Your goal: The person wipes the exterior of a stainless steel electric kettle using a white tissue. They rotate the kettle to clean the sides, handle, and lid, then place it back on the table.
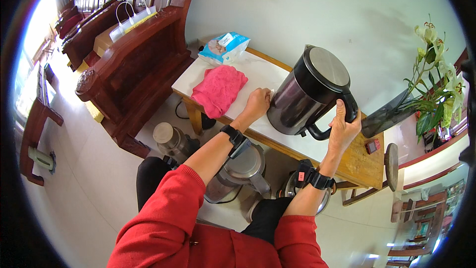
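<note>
A large dark electric kettle [297,100] with a black band and a metal lid leans over the white-topped wooden table [256,70]. My right hand [345,124] grips its black handle. My left hand [259,101] is closed beside the kettle's lower left side, with a small bit of something whitish at its fingertips; what it is I cannot tell. Left of that hand lies a crumpled pink cloth [219,89]. Behind the cloth is a blue and white plastic packet [225,47] bearing writing.
A glass vase [388,113] of lilies and a small red device [372,146] stand at the table's right. Below are a steel flask [169,139], a metal-lidded jug [243,163] and a round stool [391,166]. A carved wooden bench [141,63] adjoins the left.
</note>
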Motion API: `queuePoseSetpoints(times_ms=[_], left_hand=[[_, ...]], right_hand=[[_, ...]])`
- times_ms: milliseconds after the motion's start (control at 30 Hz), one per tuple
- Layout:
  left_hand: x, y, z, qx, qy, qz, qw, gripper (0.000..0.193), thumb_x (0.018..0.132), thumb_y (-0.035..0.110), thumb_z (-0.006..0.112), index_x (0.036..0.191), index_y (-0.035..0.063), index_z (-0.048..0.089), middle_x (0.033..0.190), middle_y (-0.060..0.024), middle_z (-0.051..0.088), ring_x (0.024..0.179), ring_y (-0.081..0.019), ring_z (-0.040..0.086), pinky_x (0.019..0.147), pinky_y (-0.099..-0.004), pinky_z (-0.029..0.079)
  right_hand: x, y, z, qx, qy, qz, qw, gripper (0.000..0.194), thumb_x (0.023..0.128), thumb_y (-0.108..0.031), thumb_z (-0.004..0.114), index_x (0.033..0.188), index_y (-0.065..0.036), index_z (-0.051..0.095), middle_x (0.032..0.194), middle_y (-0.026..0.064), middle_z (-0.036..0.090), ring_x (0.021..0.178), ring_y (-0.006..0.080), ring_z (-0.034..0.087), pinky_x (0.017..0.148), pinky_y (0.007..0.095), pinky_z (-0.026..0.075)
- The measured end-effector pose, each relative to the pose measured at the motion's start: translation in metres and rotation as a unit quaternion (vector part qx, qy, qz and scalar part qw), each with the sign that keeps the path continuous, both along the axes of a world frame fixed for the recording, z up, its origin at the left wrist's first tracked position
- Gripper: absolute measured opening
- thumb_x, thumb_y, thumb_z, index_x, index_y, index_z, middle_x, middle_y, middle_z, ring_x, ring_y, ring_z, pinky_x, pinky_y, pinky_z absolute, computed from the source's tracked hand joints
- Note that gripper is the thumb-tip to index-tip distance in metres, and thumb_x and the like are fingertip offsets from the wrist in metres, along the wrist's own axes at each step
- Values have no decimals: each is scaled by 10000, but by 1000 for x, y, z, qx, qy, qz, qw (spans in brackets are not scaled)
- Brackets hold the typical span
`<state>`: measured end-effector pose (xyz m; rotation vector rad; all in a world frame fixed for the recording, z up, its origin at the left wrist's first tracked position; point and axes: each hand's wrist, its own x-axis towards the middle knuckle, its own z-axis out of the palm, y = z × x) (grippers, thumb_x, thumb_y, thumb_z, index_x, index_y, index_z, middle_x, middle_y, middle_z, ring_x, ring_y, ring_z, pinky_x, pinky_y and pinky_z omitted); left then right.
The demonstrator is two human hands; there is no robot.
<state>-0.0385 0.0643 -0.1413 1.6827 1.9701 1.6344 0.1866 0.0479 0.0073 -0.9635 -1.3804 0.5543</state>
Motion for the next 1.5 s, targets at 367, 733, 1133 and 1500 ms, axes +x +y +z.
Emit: queuePoseSetpoints(times_ms=[367, 733, 1133, 1500], left_hand=[[-20, 55, 50, -40, -194, -189, 962, 186, 910, 100, 548, 1008, 16, 682, 738, -162, 625, 703, -225, 563, 690, -356, 490], [-35, 53, 10, -126, -55, -183, 974, 182, 918, 57, 549, 1010, 4, 696, 790, -57, 636, 710, -175, 563, 654, -310, 477], [-35, 55, -6, -73, -11, -227, 971, 260, 922, 8, 526, 1137, 10, 671, 723, 1, 627, 686, -109, 555, 611, -326, 482], [26, -74, 93, 102, -5, -70, 992, 168, 819, 6, 613, 982, 44, 629, 841, -163, 601, 713, -347, 602, 631, -401, 511]], right_hand=[[0, 0, -1, 8, 11, 14, 1000, 362, 841, -318, 780, 863, 1, 609, 642, -2, 531, 450, 75, 462, 384, 226, 388], [-1, -3, 5, -4, 16, 16, 1000, 383, 835, -340, 784, 858, -3, 604, 619, -3, 527, 443, 81, 475, 388, 236, 386], [0, -4, 4, -8, 8, 15, 1000, 368, 836, -335, 784, 865, -9, 615, 627, -6, 547, 465, 68, 482, 397, 235, 397], [3, -1, -1, -15, 5, 20, 1000, 380, 838, -344, 785, 870, -3, 620, 663, 4, 555, 583, 86, 475, 529, 251, 406]])
